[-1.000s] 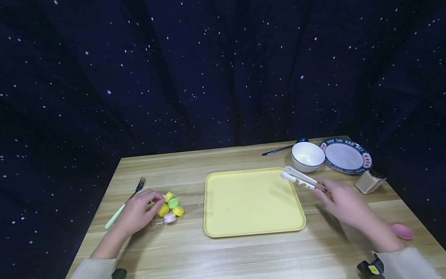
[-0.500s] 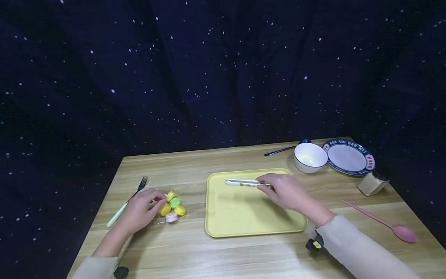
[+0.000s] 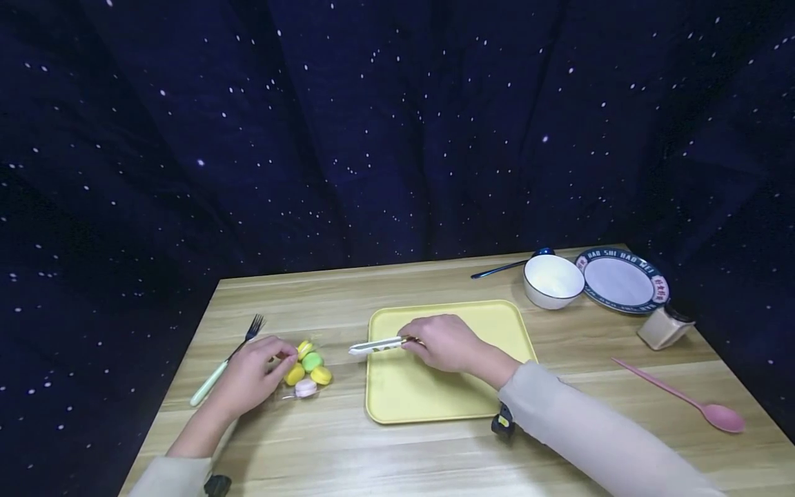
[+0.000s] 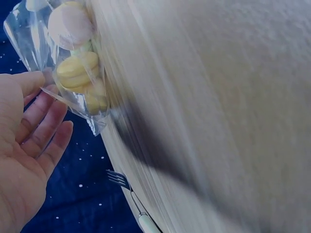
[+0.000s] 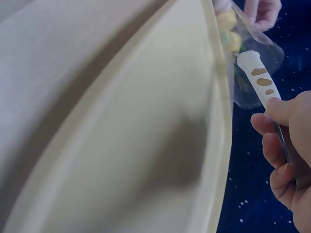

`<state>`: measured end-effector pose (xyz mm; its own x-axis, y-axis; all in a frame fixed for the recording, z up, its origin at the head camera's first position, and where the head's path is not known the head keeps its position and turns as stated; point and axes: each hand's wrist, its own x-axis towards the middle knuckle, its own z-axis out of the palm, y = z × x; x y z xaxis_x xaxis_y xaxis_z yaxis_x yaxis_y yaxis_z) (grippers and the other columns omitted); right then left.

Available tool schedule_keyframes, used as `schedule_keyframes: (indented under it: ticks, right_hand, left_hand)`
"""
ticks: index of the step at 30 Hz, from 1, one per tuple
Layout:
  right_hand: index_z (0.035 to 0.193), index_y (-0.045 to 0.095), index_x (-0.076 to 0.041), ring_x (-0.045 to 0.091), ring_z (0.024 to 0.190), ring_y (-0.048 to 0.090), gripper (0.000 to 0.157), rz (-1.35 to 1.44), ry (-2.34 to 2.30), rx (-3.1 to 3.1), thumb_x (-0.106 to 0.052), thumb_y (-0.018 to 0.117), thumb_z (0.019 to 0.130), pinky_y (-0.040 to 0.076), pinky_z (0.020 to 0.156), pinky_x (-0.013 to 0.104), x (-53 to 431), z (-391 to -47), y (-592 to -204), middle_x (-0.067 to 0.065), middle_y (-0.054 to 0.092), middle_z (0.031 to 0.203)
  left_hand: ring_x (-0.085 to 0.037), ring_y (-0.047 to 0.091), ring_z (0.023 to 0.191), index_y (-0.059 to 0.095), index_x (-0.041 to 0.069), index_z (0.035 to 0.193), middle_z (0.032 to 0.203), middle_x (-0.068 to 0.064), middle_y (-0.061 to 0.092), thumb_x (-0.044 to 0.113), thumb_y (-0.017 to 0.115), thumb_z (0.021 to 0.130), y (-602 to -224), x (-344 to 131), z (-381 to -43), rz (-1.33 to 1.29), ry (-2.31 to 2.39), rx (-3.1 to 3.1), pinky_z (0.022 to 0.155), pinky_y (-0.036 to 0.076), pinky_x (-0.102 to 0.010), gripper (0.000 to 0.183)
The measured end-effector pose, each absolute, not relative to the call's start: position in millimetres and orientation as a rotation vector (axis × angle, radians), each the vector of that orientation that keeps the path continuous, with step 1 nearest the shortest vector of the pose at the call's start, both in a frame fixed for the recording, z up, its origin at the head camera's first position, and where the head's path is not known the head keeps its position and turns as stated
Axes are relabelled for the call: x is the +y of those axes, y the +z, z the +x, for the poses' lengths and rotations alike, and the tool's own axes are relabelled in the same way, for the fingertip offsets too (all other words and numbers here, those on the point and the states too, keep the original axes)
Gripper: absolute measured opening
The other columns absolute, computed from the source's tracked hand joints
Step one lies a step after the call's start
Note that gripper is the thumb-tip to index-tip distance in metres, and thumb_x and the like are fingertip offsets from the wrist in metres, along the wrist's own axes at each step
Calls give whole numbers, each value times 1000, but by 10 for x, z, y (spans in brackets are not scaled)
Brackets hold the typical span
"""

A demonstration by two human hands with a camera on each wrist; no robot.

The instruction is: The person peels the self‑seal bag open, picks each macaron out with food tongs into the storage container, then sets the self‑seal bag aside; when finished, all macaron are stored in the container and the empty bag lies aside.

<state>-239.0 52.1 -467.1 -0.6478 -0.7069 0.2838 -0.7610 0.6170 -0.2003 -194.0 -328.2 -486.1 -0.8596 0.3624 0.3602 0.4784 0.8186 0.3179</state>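
My left hand (image 3: 251, 373) pinches the edge of a clear plastic bag (image 4: 99, 124) between thumb and fingers. Inside the bag sit several macarons (image 3: 312, 361) in yellow, green and pale pink. Over the left part of the yellow tray (image 3: 428, 407), my right hand (image 3: 446, 343) grips a pair of white-tipped tongs (image 3: 375, 346). The tong tips reach past the tray's left rim toward the bag, and a gap shows between them and the macarons in the head view. In the right wrist view the tips (image 5: 250, 60) overlap the bag's edge.
A fork (image 3: 226, 362) with a pale green handle lies left of my left hand. At the back right are a white bowl (image 3: 553, 279), a dark blue spoon (image 3: 499, 269) and a blue-rimmed plate (image 3: 617, 279). A seasoning jar (image 3: 663, 328) and a pink spoon (image 3: 720, 417) lie at the right.
My right hand has carried the tongs leftward from beside the bowl, across the tray, toward the bag of macarons. My left hand has stayed at the bag.
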Motion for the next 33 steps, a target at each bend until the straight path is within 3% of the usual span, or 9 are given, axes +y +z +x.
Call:
schedule_keyframes:
  ticks: [17, 26, 33]
  right_hand:
    - [113, 67, -20, -2, 71, 52, 25, 1542, 476, -2624, -34, 62, 93, 45, 62, 18, 187, -2545, -4758, -17, 60, 86]
    - [119, 64, -18, -4, 74, 52, 32, 1569, 511, -2628, -37, 60, 93, 45, 65, 17, 53, -2553, -4846, -19, 59, 89]
    - [115, 64, -17, -1, 66, 48, 30, 1563, 497, -2607, -37, 61, 93, 41, 57, 16, -21, -2484, -4890, -17, 52, 80]
  left_hand:
    - [-2, 58, 79, 66, 24, 90, 87, 16, 61, 20, 72, 86, -4853, -3246, -1957, -646, -579, -2728, 67, 53, -26, 8]
    - [-1, 56, 75, 67, 22, 90, 86, 15, 61, 17, 72, 86, -4881, -3243, -1956, -696, -623, -2700, 62, 52, -21, 8]
    - [-1, 54, 75, 66, 23, 89, 85, 16, 60, 18, 71, 87, -4886, -3239, -1944, -676, -598, -2708, 62, 51, -21, 8]
